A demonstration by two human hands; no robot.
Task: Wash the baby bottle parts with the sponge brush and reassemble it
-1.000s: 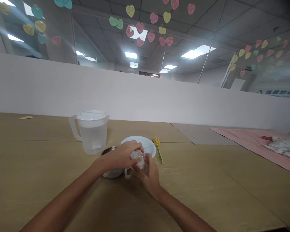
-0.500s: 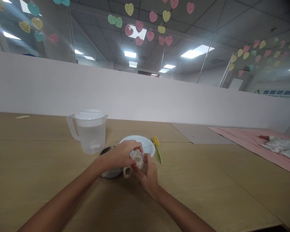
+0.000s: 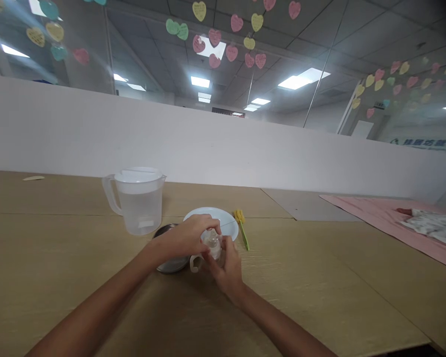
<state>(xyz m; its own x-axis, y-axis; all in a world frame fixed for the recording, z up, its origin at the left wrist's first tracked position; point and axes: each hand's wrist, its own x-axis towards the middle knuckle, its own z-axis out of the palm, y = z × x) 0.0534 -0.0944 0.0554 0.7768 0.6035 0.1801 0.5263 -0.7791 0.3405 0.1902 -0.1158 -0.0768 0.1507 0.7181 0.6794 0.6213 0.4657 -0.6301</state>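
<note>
Between my hands is a clear baby bottle [image 3: 214, 241] with a translucent teat on top and a pale side handle [image 3: 195, 264]. My left hand [image 3: 193, 233] curls over its upper part from the left, fingers around the collar. Lower down on the right, my right hand [image 3: 227, 267] wraps the bottle's body. Most of the body is hidden by the fingers. Behind the hands lies a white plate [image 3: 225, 220], and a round metal bowl [image 3: 171, 267] sits partly under my left wrist.
A translucent lidded pitcher [image 3: 141, 206] of water stands to the left. A yellow-headed brush [image 3: 243, 229] with a green handle lies right of the plate. Far right is a pink cloth [image 3: 379, 215] with a patterned fabric [image 3: 434, 228] on it. A low white wall [image 3: 208, 144] runs behind the table.
Almost nothing differs. Both hands keep the same hold on the bottle, and the view has shifted very slightly.
</note>
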